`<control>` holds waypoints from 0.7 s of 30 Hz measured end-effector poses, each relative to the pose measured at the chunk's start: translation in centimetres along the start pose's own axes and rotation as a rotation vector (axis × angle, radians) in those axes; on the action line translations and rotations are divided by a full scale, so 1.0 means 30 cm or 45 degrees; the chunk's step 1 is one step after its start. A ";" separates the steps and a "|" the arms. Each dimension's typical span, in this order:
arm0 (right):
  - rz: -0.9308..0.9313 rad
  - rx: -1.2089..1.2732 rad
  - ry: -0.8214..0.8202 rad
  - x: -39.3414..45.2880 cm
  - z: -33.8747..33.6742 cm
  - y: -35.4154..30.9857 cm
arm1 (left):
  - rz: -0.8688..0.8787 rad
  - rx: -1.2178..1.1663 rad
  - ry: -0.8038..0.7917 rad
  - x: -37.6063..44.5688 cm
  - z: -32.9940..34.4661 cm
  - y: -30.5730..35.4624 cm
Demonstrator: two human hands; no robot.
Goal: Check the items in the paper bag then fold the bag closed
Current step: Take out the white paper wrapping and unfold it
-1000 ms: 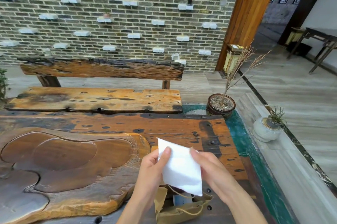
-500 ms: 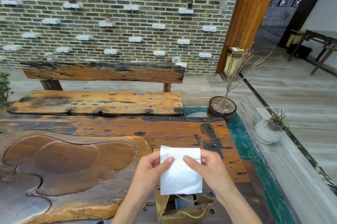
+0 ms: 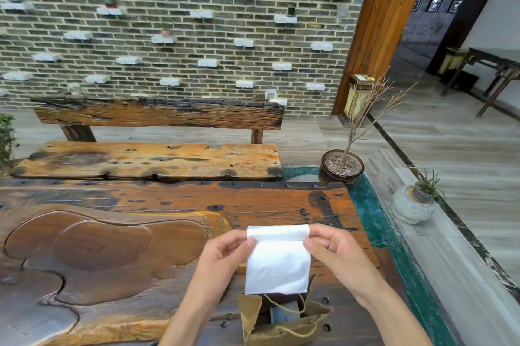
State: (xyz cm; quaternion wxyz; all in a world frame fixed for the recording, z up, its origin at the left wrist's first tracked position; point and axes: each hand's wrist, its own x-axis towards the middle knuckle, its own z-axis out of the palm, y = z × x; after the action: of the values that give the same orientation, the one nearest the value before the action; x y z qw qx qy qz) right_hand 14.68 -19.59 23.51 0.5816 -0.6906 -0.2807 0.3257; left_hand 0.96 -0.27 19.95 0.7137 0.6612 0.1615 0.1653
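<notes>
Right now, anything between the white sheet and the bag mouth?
Nothing visible. Both hands, left and right, pinch the white sheet by its top corners directly above the open paper bag. Only the bag's cord handle loops across the mouth.

Both hands, L [image 3: 225, 254] & R [image 3: 334, 250], pinch white napkin [image 3: 277, 261] above open paper bag [image 3: 284, 323].

Weathered wooden table [image 3: 174, 199], bench [image 3: 152, 160] behind it, brick wall [image 3: 180, 36], potted bare twig [image 3: 342, 170], stone planter [image 3: 412, 205]
</notes>
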 end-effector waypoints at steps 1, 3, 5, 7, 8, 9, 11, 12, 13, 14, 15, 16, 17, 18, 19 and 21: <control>-0.002 0.014 -0.003 -0.001 -0.002 -0.001 | -0.007 0.003 0.003 0.002 -0.005 0.000; -0.011 0.024 0.003 -0.004 -0.004 -0.003 | -0.013 0.003 0.003 0.003 -0.010 0.003; -0.017 0.012 -0.003 -0.004 -0.004 -0.003 | -0.029 0.000 0.008 0.002 -0.011 0.010; -0.021 0.006 -0.016 -0.005 -0.002 -0.006 | -0.037 0.002 0.006 0.000 -0.011 0.012; -0.027 0.006 -0.017 -0.006 0.000 -0.009 | -0.034 0.003 0.009 -0.002 -0.010 0.015; -0.033 0.006 -0.016 -0.006 0.000 -0.012 | -0.029 -0.001 0.012 -0.004 -0.010 0.020; -0.043 0.008 -0.007 -0.005 0.003 -0.015 | -0.020 -0.007 0.017 -0.009 -0.007 0.029; -0.048 0.005 0.003 -0.005 0.005 -0.016 | -0.015 -0.008 0.022 -0.010 -0.006 0.033; -0.054 -0.006 0.017 -0.005 0.006 -0.016 | -0.011 -0.009 0.030 -0.012 -0.005 0.036; -0.063 -0.020 0.040 -0.003 0.008 -0.014 | -0.009 -0.005 0.037 -0.013 -0.004 0.038; -0.071 -0.036 0.062 -0.002 0.009 -0.012 | -0.007 0.001 0.044 -0.012 -0.003 0.040; -0.074 -0.051 0.082 -0.001 0.012 -0.013 | -0.006 0.008 0.051 -0.013 -0.002 0.041; -0.072 -0.067 0.100 -0.001 0.015 -0.015 | -0.007 0.015 0.055 -0.013 0.000 0.043; -0.067 -0.087 0.114 0.000 0.017 -0.015 | -0.011 0.020 0.059 -0.013 0.000 0.046; -0.062 -0.116 0.131 0.002 0.018 -0.014 | -0.015 0.023 0.063 -0.013 0.001 0.048; -0.045 -0.189 0.169 0.003 0.018 -0.011 | -0.010 0.050 0.084 -0.013 0.001 0.050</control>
State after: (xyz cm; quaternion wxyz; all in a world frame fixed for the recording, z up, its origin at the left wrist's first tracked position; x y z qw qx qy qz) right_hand 14.32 -19.13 23.75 0.5517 -0.7468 -0.2769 0.2472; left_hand 0.60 -0.36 21.44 0.6954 0.6687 0.1907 0.1810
